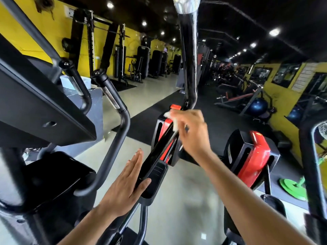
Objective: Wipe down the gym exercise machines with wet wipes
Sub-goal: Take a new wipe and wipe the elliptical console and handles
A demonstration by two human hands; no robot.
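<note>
A person cleaning an elliptical trainer in a yellow-walled gym works a white wet wipe [172,121] along the machine's black moving arm [164,142], just below where the arm bends up into its tall handle [188,59]. The right hand [192,133] has its grip closed around the crumpled wipe, pinching it in curled fingers against the bar beside the red side cover [163,131]. The left hand [127,183] lies flat with straight fingers, holding nothing, its thumb and palm steadying the black foot pedal [154,179] at the lower end of the arm.

The main risk, judging from this pose, is that the arm and pedal are linked and free to swing: a firm downward stroke could set them moving, and the flat left hand has no real hold to stop it. Fingers near the slot in the red cover could be nipped if the bar shifts. The wipe is bunched small, so it could slip from the grip or skip parts of the bar, leaving the underside uncleaned. The picture is blurred around the right hand, so exactly how much of the wipe touches the bar cannot be told.
</note>
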